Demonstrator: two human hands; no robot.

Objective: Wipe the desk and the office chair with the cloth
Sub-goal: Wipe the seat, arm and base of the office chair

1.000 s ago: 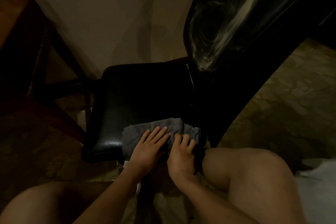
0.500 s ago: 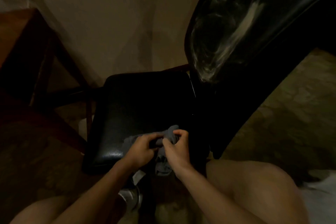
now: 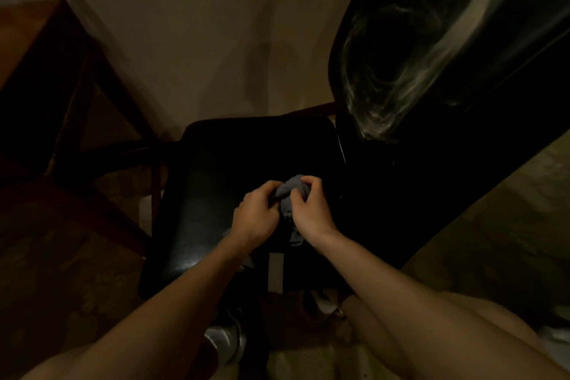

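Observation:
A grey cloth [image 3: 290, 191] is bunched up over the middle of the black chair seat [image 3: 216, 182]. My left hand [image 3: 256, 214] grips the cloth's left side with curled fingers. My right hand [image 3: 308, 210] pinches its right side, thumb and fingers curled round the fabric. Part of the cloth hangs down between my hands. The chair's glossy black backrest [image 3: 431, 49] rises at the upper right, streaked with pale smears. A wooden desk [image 3: 34, 49] shows at the far left, mostly in shadow.
A beige wall [image 3: 200, 34] stands behind the chair. Patterned carpet [image 3: 493, 225] lies to the right and left. My bare knee [image 3: 462, 333] is at the lower right, and a shoe [image 3: 225, 339] shows under the seat's front edge. The desk's dark wooden legs [image 3: 92, 120] slant beside the chair.
One second ago both hands pressed flat on the cloth spread at the seat's front edge. They have since gathered it up and moved it toward the seat's middle, bunched between them.

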